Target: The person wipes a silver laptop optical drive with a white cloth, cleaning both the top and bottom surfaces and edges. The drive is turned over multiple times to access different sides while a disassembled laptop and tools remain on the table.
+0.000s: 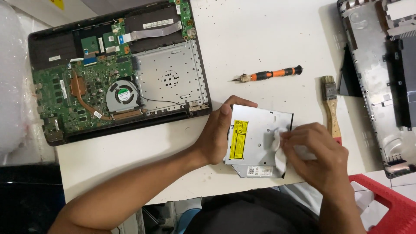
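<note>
At the far left of the white table (130, 147) lies an opened laptop base (117, 71), its green circuit board and round cooling fan (122, 96) bare to view. Just right of it, near the table's front edge, the left hand (219, 132) clasps the left edge of a slim silver optical drive (255, 138), thumb on top and fingers curled under, holding it slightly raised and tilted. The drive carries a yellow label (238, 139) on its left part. The right hand (316, 154) pinches a small white cloth (277, 145) and presses it to the drive's top plate.

To wipe well, the left hand should keep the casing braced so it cannot slide, and the cloth should travel in light, even strokes, away from the labels' edges, which could probably lift. Supporting the drive underneath avoids flexing its thin lid.

Beyond the drive, an orange-and-black screwdriver (271, 74) lies apart; a wooden-handled brush (332, 108) rests just past the right hand, with a grey laptop cover (381, 86) at the far right.
</note>
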